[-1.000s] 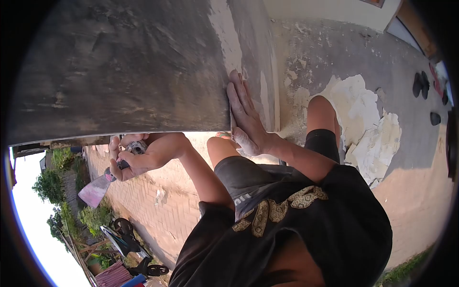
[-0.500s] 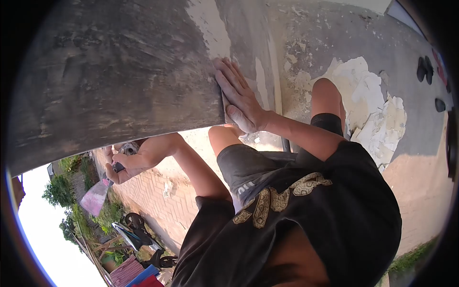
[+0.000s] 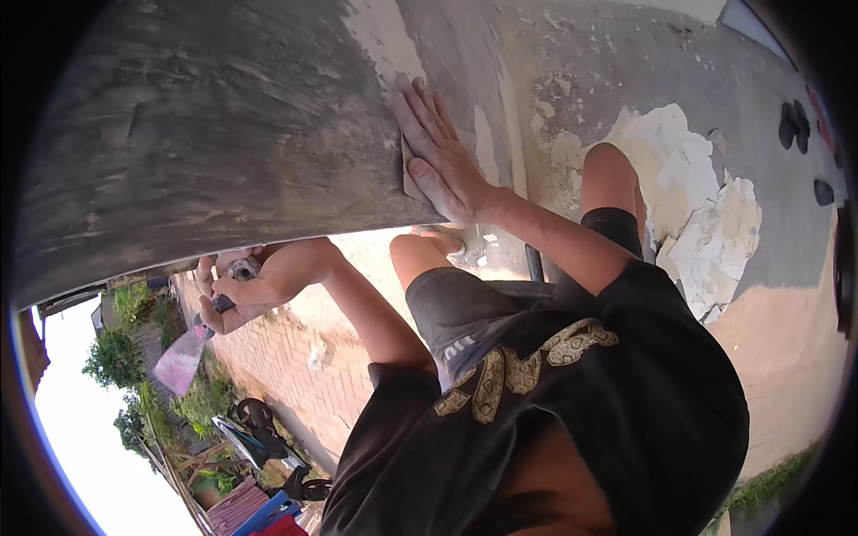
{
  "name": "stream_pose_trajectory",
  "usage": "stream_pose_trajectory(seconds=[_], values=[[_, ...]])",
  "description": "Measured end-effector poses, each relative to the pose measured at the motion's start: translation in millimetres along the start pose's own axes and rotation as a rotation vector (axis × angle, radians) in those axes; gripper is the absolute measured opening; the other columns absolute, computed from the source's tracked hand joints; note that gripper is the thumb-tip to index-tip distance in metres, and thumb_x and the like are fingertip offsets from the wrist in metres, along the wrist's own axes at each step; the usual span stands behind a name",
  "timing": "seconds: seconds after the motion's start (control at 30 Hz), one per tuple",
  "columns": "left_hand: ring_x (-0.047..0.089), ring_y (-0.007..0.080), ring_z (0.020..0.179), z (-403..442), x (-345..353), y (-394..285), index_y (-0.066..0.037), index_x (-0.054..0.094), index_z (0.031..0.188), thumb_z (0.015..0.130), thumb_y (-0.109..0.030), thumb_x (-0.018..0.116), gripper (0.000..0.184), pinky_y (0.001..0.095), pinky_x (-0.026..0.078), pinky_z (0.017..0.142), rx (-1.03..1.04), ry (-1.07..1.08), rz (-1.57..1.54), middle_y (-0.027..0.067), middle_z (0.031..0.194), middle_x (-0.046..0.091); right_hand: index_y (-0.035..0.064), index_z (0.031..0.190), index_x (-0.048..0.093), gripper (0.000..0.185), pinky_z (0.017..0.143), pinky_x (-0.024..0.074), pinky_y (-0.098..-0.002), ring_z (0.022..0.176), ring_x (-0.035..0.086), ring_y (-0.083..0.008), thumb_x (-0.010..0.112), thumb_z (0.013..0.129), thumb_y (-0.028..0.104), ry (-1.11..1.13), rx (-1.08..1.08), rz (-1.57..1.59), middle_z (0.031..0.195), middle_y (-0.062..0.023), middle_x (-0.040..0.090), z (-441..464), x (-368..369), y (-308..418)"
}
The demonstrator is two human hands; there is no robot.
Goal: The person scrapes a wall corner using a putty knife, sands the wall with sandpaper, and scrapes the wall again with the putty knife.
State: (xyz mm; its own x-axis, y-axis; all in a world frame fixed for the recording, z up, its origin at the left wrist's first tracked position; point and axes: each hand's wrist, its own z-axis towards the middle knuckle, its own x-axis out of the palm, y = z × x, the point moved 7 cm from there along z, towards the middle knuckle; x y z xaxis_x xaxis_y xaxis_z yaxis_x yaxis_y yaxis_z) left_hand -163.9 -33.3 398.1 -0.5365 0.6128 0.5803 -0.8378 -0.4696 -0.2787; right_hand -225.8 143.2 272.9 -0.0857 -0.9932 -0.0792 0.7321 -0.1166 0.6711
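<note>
My left hand (image 3: 273, 279) is curled around the dark handle of a putty knife just below the edge of a grey wall surface (image 3: 241, 134). The putty knife's wide, pink-smeared blade (image 3: 181, 360) points down and away to the left. Dusty and stretched out, my right hand (image 3: 440, 161) presses flat on that surface near its lower edge. Under its palm shows the tan edge of a thin folded sheet, which looks like sandpaper (image 3: 411, 186); most of it is hidden. A pale filler strip (image 3: 384, 36) runs above my right fingertips.
White flakes and plaster scraps (image 3: 706, 232) lie on the grey floor beside my knee. Dark sandals (image 3: 793, 125) stand farther right. Beyond the surface's edge are brick paving (image 3: 295, 357), a parked motorbike (image 3: 255, 438) and green bushes (image 3: 116, 357).
My right hand has slid a little up and left along the grey surface, with the sheet under it. My left hand and the putty knife have barely shifted.
</note>
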Motion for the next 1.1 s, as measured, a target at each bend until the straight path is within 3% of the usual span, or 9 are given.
stream_pose_trajectory(seconds=[0.17, 0.27, 0.37, 0.47, 0.57, 0.7, 0.83, 0.93, 1.1], values=[[0.041, 0.0068, 0.048, 2, -1, 2, -0.008, 0.04, 0.106, 0.088, -0.011, 0.049, 0.021, 0.018, 0.033, 0.041, 0.007, -0.029, -0.022, 0.0118, 0.094, 0.056, 0.0079, 0.149, 0.011, 0.061, 0.115, -0.0019, -0.0494, 0.143, 0.001, -0.0327, 0.025, 0.1, 0.042, -0.024, 0.072, 0.076, 0.156, -0.0122, 0.006, 3, 2, 18], [0.042, 0.0071, 0.049, -3, 1, 1, -0.008, 0.039, 0.106, 0.087, -0.01, 0.049, 0.021, 0.018, 0.034, 0.041, -0.021, -0.022, -0.056, 0.0122, 0.092, 0.056, 0.007, 0.149, 0.011, 0.061, 0.115, -0.0015, -0.049, 0.143, 0.0, -0.0323, 0.025, 0.1, 0.041, 0.008, -0.125, 0.021, 0.156, -0.0126, 0.006, 42, -2, 57], [0.042, 0.0081, 0.048, 5, -4, 5, -0.009, 0.039, 0.106, 0.087, -0.011, 0.049, 0.021, 0.0181, 0.034, 0.041, 0.01, -0.045, -0.063, 0.0127, 0.09, 0.056, 0.0073, 0.149, 0.011, 0.061, 0.115, -0.0007, -0.0485, 0.143, 0.001, -0.0324, 0.024, 0.1, 0.041, 0.007, -0.029, 0.069, 0.155, -0.0124, 0.007, 16, 1, 34], [0.045, 0.0071, 0.048, 5, -3, 6, -0.01, 0.039, 0.106, 0.086, -0.013, 0.049, 0.022, 0.0164, 0.034, 0.039, 0.023, -0.057, -0.053, 0.0105, 0.089, 0.057, 0.0066, 0.149, 0.007, 0.063, 0.115, -0.0015, -0.0474, 0.143, -0.002, -0.0316, 0.018, 0.1, 0.045, -0.006, 0.285, 0.045, 0.156, -0.0133, 0.004, -51, 7, -23], [0.047, 0.0061, 0.049, 3, -3, 5, -0.011, 0.039, 0.106, 0.086, -0.016, 0.05, 0.023, 0.0147, 0.034, 0.037, 0.011, -0.015, -0.028, 0.0083, 0.088, 0.059, 0.0049, 0.149, 0.003, 0.065, 0.116, -0.0009, -0.0442, 0.144, -0.002, -0.0295, 0.015, 0.1, 0.046, -0.036, 0.326, 0.054, 0.156, -0.0116, 0.003, -32, 7, 2], [0.04, 0.01, 0.046, 3, -2, -5, -0.006, 0.04, 0.103, 0.086, -0.01, 0.049, 0.019, 0.0183, 0.03, 0.039, 0.035, -0.006, 0.036, 0.0156, 0.091, 0.056, 0.0051, 0.149, 0.005, 0.064, 0.115, -0.0019, -0.0444, 0.144, -0.002, -0.0285, 0.016, 0.1, 0.044, -0.015, 0.076, 0.021, 0.156, -0.0109, 0.003, 22, 1, 45], [0.04, 0.0099, 0.045, 5, -4, -1, -0.004, 0.04, 0.103, 0.086, -0.01, 0.049, 0.02, 0.0195, 0.029, 0.039, 0.066, -0.027, 0.006, 0.0164, 0.092, 0.056, 0.0055, 0.149, 0.006, 0.059, 0.115, -0.0021, -0.0441, 0.144, -0.002, -0.0287, 0.02, 0.101, 0.037, -0.071, 0.394, 0.013, 0.156, -0.0123, 0.003, -32, 4, 3], [0.041, 0.0099, 0.044, 3, -1, -2, -0.005, 0.039, 0.103, 0.087, -0.011, 0.049, 0.02, 0.0187, 0.028, 0.038, 0.034, -0.066, -0.013, 0.0172, 0.093, 0.056, 0.0049, 0.149, 0.009, 0.059, 0.114, -0.0019, -0.0488, 0.143, -0.002, -0.0342, 0.023, 0.101, 0.036, -0.176, 0.437, 0.104, 0.155, -0.0148, 0.004, -27, 9, 11], [0.04, 0.0096, 0.043, 1, -1, -3, -0.003, 0.037, 0.104, 0.088, -0.013, 0.048, 0.021, 0.0197, 0.026, 0.036, 0.038, 0.007, 0.045, 0.017, 0.092, 0.057, 0.0057, 0.149, 0.001, 0.061, 0.114, -0.0036, -0.0491, 0.143, -0.006, -0.0332, 0.017, 0.101, 0.041, -0.053, 0.299, 0.033, 0.156, -0.0144, -0.001, -4, 2, 32]])
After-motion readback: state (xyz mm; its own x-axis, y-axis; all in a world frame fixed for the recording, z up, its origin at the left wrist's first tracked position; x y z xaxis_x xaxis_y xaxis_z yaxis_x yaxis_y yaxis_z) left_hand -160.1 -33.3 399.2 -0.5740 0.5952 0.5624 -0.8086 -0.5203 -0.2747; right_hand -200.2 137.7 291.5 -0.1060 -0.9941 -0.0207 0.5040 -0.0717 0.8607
